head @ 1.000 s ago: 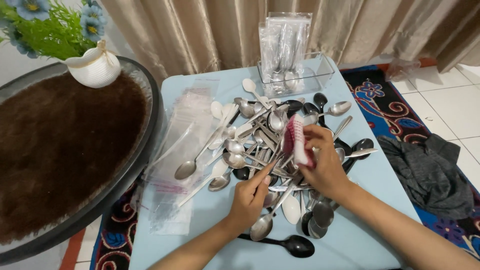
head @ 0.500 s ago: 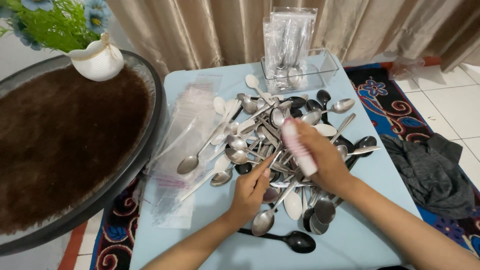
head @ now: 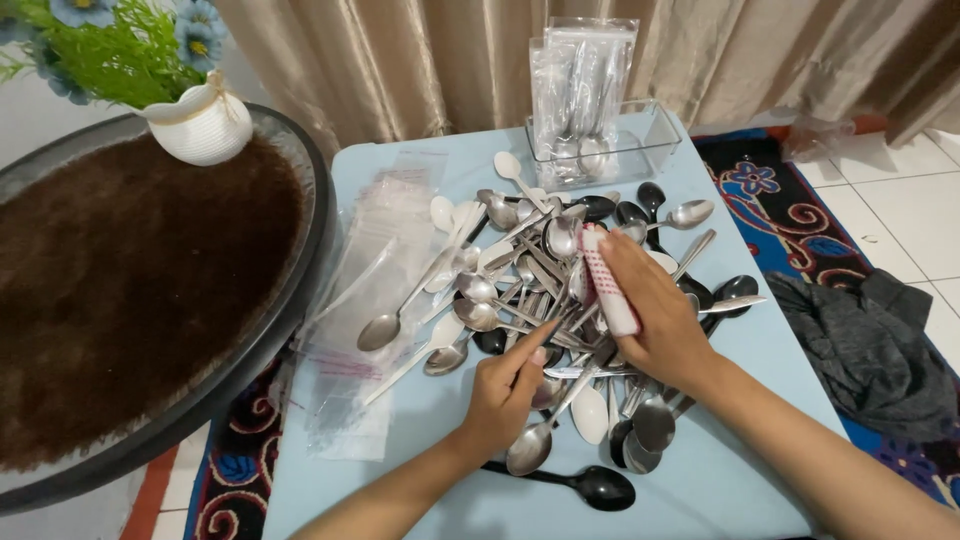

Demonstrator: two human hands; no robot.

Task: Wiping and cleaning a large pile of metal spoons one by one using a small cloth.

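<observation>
A heap of metal, black and white spoons [head: 530, 260] covers the middle of a light blue table [head: 410, 410]. My right hand [head: 655, 320] rests on the heap and holds a rolled white cloth with red marks [head: 608, 285]. My left hand [head: 505, 390] reaches in from below, its fingertips pinched on the handle of a metal spoon [head: 548, 415] at the near side of the heap. A black spoon [head: 585, 485] lies alone near the table's front edge.
Clear plastic sleeves [head: 375, 270] lie on the table's left part. A clear box [head: 600, 150] with bagged spoons stands at the back. A round brown-topped table [head: 110, 290] with a white flower pot [head: 200, 125] is left. Dark cloth [head: 875, 345] lies on the floor, right.
My right hand has turned the rolled cloth from upright to slanted over the heap. My left hand has shifted a little toward the middle of the spoons.
</observation>
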